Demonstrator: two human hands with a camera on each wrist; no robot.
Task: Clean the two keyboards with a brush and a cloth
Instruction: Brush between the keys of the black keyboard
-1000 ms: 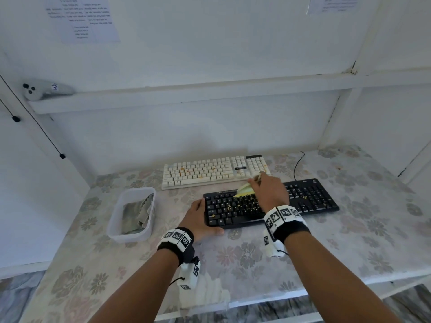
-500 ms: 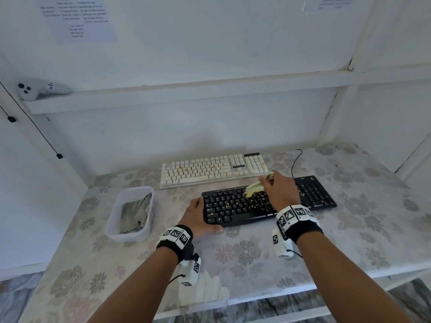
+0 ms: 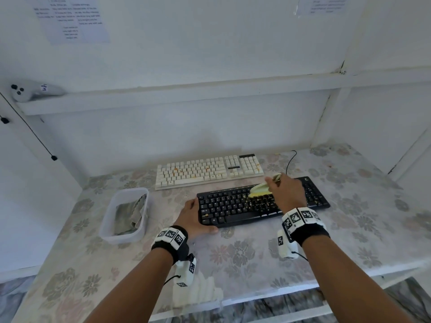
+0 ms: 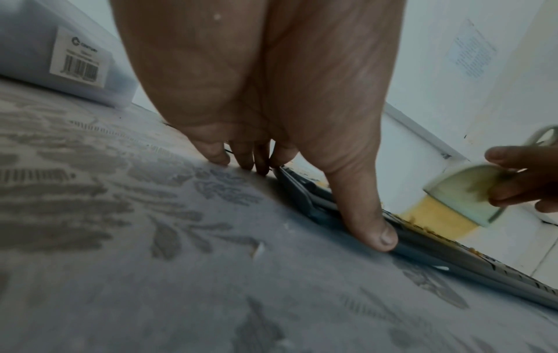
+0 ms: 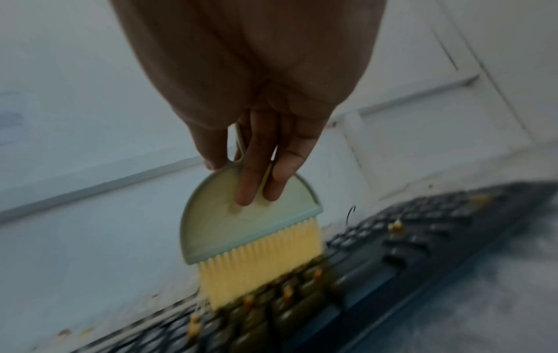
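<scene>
1. Two hands were at work: the right hand point(image 3: 288, 192) gripped the brush point(image 5: 250, 222), fingers point(image 5: 253, 172) curled over its pale green back, yellow bristles on the middle keys of the black keyboard point(image 3: 228, 207).
2. Left hand point(image 3: 192, 217) lay flat with relaxed fingers against that keyboard's left end, bracing it on the table point(image 3: 245, 255).
3. Crumbs sat between the keys; short, light strokes in one direction would likely lift them without scattering.
4. White keyboard point(image 3: 207, 171) lay just behind, also crumbed; the cloth point(image 3: 130, 214) sat in the tub point(image 3: 108, 220) to the left.
</scene>
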